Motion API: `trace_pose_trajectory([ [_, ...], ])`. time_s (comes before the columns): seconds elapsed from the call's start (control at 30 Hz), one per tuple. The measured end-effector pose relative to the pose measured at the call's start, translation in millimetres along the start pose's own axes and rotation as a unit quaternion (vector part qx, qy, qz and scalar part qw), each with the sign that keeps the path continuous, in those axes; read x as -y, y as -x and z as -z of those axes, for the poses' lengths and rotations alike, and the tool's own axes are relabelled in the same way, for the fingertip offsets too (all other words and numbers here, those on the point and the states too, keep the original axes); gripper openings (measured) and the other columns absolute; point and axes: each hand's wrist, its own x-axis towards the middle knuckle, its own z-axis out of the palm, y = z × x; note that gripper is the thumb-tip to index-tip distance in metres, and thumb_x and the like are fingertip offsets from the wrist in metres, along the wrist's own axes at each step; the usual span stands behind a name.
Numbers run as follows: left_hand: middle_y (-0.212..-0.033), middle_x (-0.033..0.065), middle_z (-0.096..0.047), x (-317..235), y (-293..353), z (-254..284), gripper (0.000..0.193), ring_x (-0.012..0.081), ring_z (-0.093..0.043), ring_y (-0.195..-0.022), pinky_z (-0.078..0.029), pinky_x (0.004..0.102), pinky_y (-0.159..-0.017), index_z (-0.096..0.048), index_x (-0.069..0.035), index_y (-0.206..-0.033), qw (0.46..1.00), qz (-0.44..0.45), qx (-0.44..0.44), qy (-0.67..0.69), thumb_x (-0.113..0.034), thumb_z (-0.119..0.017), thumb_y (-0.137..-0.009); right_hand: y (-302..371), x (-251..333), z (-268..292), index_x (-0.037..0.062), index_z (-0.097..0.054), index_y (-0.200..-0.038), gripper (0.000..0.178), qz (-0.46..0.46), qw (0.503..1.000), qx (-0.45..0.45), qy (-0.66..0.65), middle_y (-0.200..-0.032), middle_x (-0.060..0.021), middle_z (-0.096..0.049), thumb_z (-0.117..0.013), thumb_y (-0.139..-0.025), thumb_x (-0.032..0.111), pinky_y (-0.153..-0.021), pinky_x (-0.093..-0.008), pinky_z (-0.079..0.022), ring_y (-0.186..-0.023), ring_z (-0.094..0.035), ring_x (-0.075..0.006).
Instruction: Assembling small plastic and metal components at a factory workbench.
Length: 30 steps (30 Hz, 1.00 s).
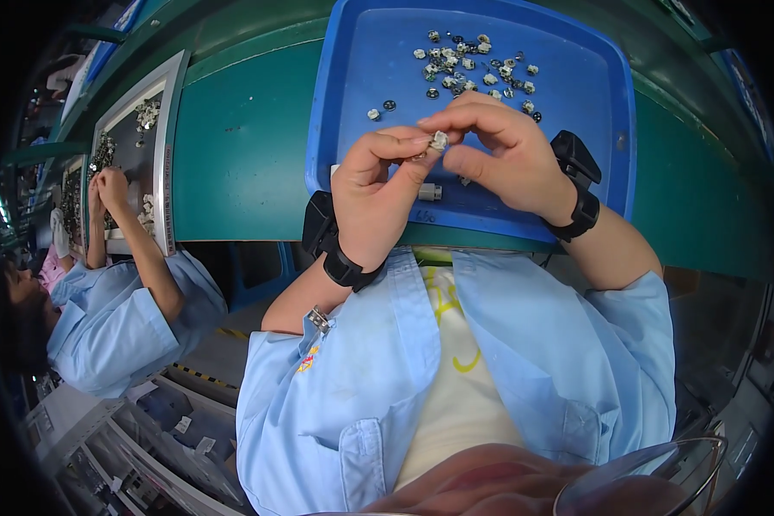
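Note:
Over the near half of a blue tray [378, 19], a small white part [439, 141] with what looks like metal on it is held at my fingertips. My left hand [377, 185] pinches it between thumb and fingers. From the other side my right hand [514, 153] closes on it, index finger over the top and thumb beside it. The fingers partly hide the part, so its exact shape cannot be made out. Farther back in the tray lie several similar white parts [450, 60] mixed with small dark round pieces [433, 93].
A white cylindrical object [428, 192] lies in the tray below my hands. The tray rests on a green table [241, 146]. At the left, a co-worker's hands [110, 189] are over a metal-framed tray [170, 129] holding small parts.

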Motion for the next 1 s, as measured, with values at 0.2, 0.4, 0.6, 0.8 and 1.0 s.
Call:
trace_pose_trajectory([
  [0.2,-0.095,0.0086,-0.059,-2,4,-1,0.014,0.0126,-0.057,-0.085,-0.046,0.0238,-0.078,-0.055,-0.001,-0.091,0.999,0.019,-0.019,0.031,0.005,-0.059,-0.080,1,0,1,0.0012,-0.061,-0.100,0.021,0.033,0.997,-0.019,0.065,-0.087,-0.0052,-0.056,-0.062,-0.081,0.011,-0.071,-0.0244,-0.042,-0.078,-0.052,-0.0135],
  [0.4,-0.097,0.0072,-0.058,2,0,8,0.018,0.0121,-0.057,-0.082,-0.046,0.0242,-0.072,-0.056,-0.003,-0.089,0.998,-0.019,-0.013,-0.065,0.004,-0.065,-0.075,0,-1,-1,0.0009,-0.060,-0.102,0.022,0.033,0.997,-0.018,0.065,-0.088,-0.0051,-0.055,-0.060,-0.083,0.012,-0.071,-0.0237,-0.042,-0.079,-0.052,-0.0127],
  [0.6,-0.089,0.0062,-0.058,0,1,9,0.018,0.0139,-0.056,-0.077,-0.045,0.0248,-0.066,-0.059,-0.004,-0.081,0.978,-0.101,0.025,-0.183,0.005,-0.068,-0.069,2,-1,-2,0.0008,-0.059,-0.105,0.023,-0.070,0.996,-0.009,-0.052,-0.095,-0.0047,-0.056,-0.057,-0.086,0.012,-0.072,-0.0219,-0.042,-0.084,-0.052,-0.0101],
  [0.8,-0.080,0.0068,-0.057,0,0,8,0.013,0.0170,-0.056,-0.073,-0.044,0.0245,-0.064,-0.060,-0.004,-0.075,0.924,-0.171,0.057,-0.337,0.003,-0.069,-0.068,3,-4,-7,0.0006,-0.059,-0.107,0.023,-0.108,0.978,-0.015,-0.176,-0.099,-0.0036,-0.056,-0.056,-0.087,0.012,-0.073,-0.0212,-0.043,-0.085,-0.052,-0.0087],
  [1.0,-0.082,0.0061,-0.058,-3,-3,16,0.010,0.0154,-0.056,-0.073,-0.044,0.0239,-0.067,-0.057,-0.005,-0.081,0.895,-0.194,0.125,-0.381,0.000,-0.065,-0.075,3,-6,-6,0.0017,-0.059,-0.106,0.023,-0.149,0.977,-0.049,-0.145,-0.096,-0.0036,-0.056,-0.057,-0.086,0.012,-0.071,-0.0219,-0.044,-0.083,-0.053,-0.0099],
])
